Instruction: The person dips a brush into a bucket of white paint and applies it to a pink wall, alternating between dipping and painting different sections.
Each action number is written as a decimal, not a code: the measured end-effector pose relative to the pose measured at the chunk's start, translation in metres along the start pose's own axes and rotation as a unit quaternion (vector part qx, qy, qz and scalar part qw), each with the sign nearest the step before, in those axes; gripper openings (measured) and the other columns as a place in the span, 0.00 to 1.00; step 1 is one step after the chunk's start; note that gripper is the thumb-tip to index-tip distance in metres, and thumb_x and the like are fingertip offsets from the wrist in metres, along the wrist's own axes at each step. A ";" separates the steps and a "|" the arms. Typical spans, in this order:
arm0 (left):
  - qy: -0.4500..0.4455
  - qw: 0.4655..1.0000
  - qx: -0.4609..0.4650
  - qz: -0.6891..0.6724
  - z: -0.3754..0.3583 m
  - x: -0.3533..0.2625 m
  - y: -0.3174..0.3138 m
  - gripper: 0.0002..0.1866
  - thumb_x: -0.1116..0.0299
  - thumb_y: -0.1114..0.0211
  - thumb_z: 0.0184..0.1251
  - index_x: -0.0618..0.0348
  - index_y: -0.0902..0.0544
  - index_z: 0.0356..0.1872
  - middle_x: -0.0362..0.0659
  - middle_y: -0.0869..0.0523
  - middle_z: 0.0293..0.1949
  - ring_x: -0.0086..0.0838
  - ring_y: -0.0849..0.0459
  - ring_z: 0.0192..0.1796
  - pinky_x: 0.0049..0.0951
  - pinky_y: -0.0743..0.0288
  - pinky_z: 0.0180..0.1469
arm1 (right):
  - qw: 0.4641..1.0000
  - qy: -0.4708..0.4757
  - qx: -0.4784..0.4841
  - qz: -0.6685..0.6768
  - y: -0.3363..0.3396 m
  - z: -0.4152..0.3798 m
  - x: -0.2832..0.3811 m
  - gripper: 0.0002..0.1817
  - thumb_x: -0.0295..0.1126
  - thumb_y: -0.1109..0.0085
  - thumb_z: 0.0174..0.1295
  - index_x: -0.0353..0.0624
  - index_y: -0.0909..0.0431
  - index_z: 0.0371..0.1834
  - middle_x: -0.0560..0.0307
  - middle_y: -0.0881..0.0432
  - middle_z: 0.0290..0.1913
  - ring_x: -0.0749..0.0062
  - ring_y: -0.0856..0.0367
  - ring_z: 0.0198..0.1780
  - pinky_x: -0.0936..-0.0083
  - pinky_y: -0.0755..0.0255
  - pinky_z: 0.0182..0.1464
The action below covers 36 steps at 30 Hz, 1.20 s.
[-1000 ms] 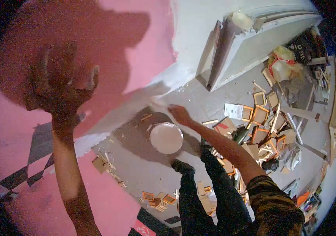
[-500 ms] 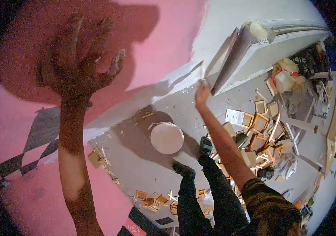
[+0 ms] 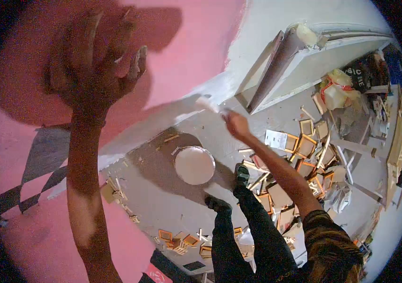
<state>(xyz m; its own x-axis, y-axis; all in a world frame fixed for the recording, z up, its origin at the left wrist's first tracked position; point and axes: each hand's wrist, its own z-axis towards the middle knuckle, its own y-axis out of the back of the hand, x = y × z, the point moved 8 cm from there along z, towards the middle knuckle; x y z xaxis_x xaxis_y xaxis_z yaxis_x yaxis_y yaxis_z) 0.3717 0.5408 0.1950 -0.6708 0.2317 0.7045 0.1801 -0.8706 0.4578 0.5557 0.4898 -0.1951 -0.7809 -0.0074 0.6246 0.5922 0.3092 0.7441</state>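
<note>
In the upper left, my left hand (image 3: 90, 70) is spread against the pink wall (image 3: 205, 42), fingers apart and nothing in it; deep shadow hides whether the palm touches. My right hand (image 3: 236, 125) is closed round the handle of what looks like a paintbrush (image 3: 207, 104). Its pale head is blurred by motion and lies by the whitish strip at the foot of the wall. Below and left of the right hand, a round bucket (image 3: 195, 165) with a pale pinkish top stands on the floor.
Small wooden frames (image 3: 307, 146) lie heaped on the floor at right. A large pale panel (image 3: 300, 75) leans near the wall. Plastic bags (image 3: 337, 92) sit at the far right. My feet (image 3: 218, 203) are beside the bucket. Black checks (image 3: 45, 155) mark the wall's lower left.
My right hand has moved down and slightly left, and the brush head now points left toward the wall's foot. My left hand stays in nearly the same place.
</note>
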 end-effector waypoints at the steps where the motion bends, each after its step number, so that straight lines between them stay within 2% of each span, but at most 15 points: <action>1: 0.002 1.000 -0.001 0.000 -0.001 0.000 0.000 0.26 0.50 0.46 0.57 0.43 0.29 0.58 0.44 0.36 0.62 0.43 0.36 0.61 0.54 0.43 0.59 | 1.000 -0.009 -0.014 -0.020 0.017 0.011 -0.018 0.17 0.39 0.58 0.64 0.43 0.27 0.50 0.45 0.21 0.42 0.48 0.23 0.43 0.58 0.29 0.46; 4: 0.003 1.000 -0.003 -0.003 -0.001 0.001 -0.001 0.26 0.50 0.46 0.57 0.43 0.29 0.58 0.44 0.36 0.62 0.43 0.37 0.61 0.55 0.43 0.59 | 0.974 -0.066 -0.153 0.156 0.075 0.030 -0.067 0.23 0.45 0.59 0.66 0.35 0.22 0.34 0.42 0.21 0.26 0.53 0.22 0.27 0.62 0.33 0.28; 11: 0.001 1.000 -0.007 0.003 -0.003 0.003 0.003 0.26 0.51 0.46 0.58 0.44 0.29 0.58 0.45 0.37 0.63 0.44 0.37 0.62 0.56 0.43 0.60 | 0.816 -0.187 -0.394 0.378 0.042 0.007 -0.100 0.20 0.42 0.63 0.67 0.36 0.27 0.31 0.63 0.32 0.21 0.81 0.35 0.23 0.78 0.38 0.26; 14: -0.007 1.000 -0.007 0.010 -0.003 0.001 0.005 0.26 0.51 0.46 0.58 0.45 0.29 0.58 0.45 0.37 0.63 0.45 0.38 0.62 0.56 0.44 0.60 | 0.879 -0.007 -0.438 0.190 0.041 -0.005 0.007 0.17 0.36 0.63 0.67 0.35 0.25 0.40 0.55 0.27 0.21 0.66 0.28 0.25 0.68 0.34 0.31; 16: -0.013 0.998 0.049 -0.033 0.001 -0.002 0.009 0.27 0.49 0.47 0.59 0.44 0.30 0.59 0.44 0.39 0.64 0.44 0.38 0.62 0.57 0.44 0.60 | 0.932 0.000 -0.341 -0.123 -0.035 -0.011 0.074 0.16 0.32 0.63 0.65 0.36 0.29 0.48 0.39 0.24 0.35 0.49 0.25 0.33 0.61 0.33 0.36; 17: -0.008 0.998 0.020 -0.051 0.001 -0.002 0.008 0.25 0.50 0.46 0.58 0.44 0.29 0.58 0.44 0.34 0.61 0.44 0.35 0.60 0.57 0.44 0.60 | 0.971 -0.006 -0.225 0.083 -0.038 -0.012 0.096 0.14 0.33 0.63 0.65 0.38 0.30 0.46 0.41 0.24 0.40 0.48 0.24 0.37 0.58 0.32 0.38; 22: 0.019 0.999 0.024 -0.039 0.005 0.004 -0.004 0.25 0.49 0.41 0.53 0.34 0.28 0.56 0.42 0.30 0.57 0.36 0.31 0.56 0.45 0.36 0.54 | 0.990 0.025 -0.007 0.137 -0.033 -0.061 0.159 0.14 0.38 0.62 0.66 0.44 0.27 0.43 0.45 0.22 0.37 0.47 0.23 0.39 0.56 0.29 0.41; 23: 0.026 0.998 -0.010 -0.060 0.006 0.005 0.001 0.24 0.50 0.41 0.54 0.35 0.27 0.55 0.42 0.29 0.56 0.38 0.30 0.55 0.47 0.37 0.54 | 0.985 0.073 -0.094 0.122 -0.038 -0.050 0.146 0.15 0.40 0.61 0.66 0.44 0.26 0.43 0.45 0.21 0.37 0.47 0.23 0.38 0.56 0.29 0.40; 25: 0.044 0.991 -0.075 -0.102 0.007 0.005 0.014 0.22 0.52 0.42 0.56 0.39 0.26 0.54 0.42 0.27 0.54 0.41 0.28 0.54 0.52 0.38 0.54 | 0.998 -0.031 0.042 -0.024 -0.019 -0.016 0.105 0.15 0.38 0.61 0.65 0.46 0.25 0.45 0.49 0.20 0.39 0.52 0.21 0.37 0.57 0.28 0.38; 26: 0.040 0.994 -0.075 -0.069 0.009 0.002 0.022 0.23 0.52 0.41 0.56 0.39 0.26 0.54 0.42 0.27 0.54 0.41 0.28 0.54 0.50 0.38 0.54 | 0.989 0.025 -0.142 0.018 0.001 -0.001 0.075 0.15 0.37 0.61 0.65 0.47 0.24 0.44 0.50 0.20 0.39 0.52 0.21 0.37 0.57 0.28 0.38; 31: 0.113 0.981 -0.042 -0.149 -0.015 0.003 0.037 0.23 0.57 0.39 0.54 0.36 0.27 0.54 0.42 0.30 0.56 0.38 0.33 0.58 0.43 0.39 0.56 | 0.973 -0.111 -0.197 -0.049 0.081 -0.023 -0.037 0.13 0.36 0.55 0.61 0.39 0.30 0.43 0.37 0.23 0.32 0.40 0.24 0.38 0.51 0.32 0.38; 33: 0.207 0.936 -0.054 -0.280 -0.051 -0.011 0.060 0.24 0.63 0.37 0.54 0.40 0.28 0.55 0.43 0.30 0.56 0.41 0.34 0.59 0.42 0.42 0.59 | 0.954 -0.147 -0.260 -0.019 0.097 -0.073 -0.064 0.13 0.36 0.56 0.62 0.36 0.32 0.38 0.36 0.25 0.29 0.36 0.27 0.33 0.49 0.33 0.34; 34: 0.345 0.853 0.007 -0.392 -0.099 -0.031 0.056 0.24 0.65 0.40 0.57 0.50 0.31 0.57 0.49 0.31 0.56 0.42 0.35 0.59 0.43 0.44 0.61 | 0.948 -0.176 -0.264 -0.013 0.097 -0.104 -0.080 0.13 0.37 0.56 0.63 0.36 0.32 0.37 0.36 0.25 0.28 0.35 0.28 0.32 0.49 0.34 0.32; 35: 0.486 0.736 0.040 -0.469 -0.153 -0.057 0.056 0.25 0.67 0.42 0.61 0.60 0.34 0.60 0.54 0.31 0.56 0.44 0.36 0.60 0.44 0.46 0.62 | 0.943 -0.058 -0.305 -0.118 0.081 -0.131 -0.100 0.15 0.39 0.59 0.64 0.36 0.32 0.37 0.36 0.25 0.29 0.34 0.28 0.32 0.49 0.35 0.30; 36: 0.571 0.691 0.086 -0.434 -0.184 -0.083 0.090 0.25 0.65 0.45 0.64 0.65 0.36 0.61 0.57 0.32 0.57 0.46 0.37 0.62 0.43 0.47 0.63 | 0.951 -0.165 -0.255 -0.058 0.060 -0.165 -0.140 0.14 0.38 0.59 0.65 0.36 0.32 0.38 0.36 0.25 0.29 0.35 0.28 0.32 0.48 0.35 0.30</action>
<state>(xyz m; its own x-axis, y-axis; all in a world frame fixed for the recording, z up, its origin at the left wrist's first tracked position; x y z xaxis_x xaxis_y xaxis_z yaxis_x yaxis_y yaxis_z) 0.3111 0.3632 0.0785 -0.6923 0.0560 -0.7194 -0.6307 -0.5315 0.5655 0.7338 0.3525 -0.1989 -0.8170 0.3112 0.4854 0.4518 -0.1775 0.8743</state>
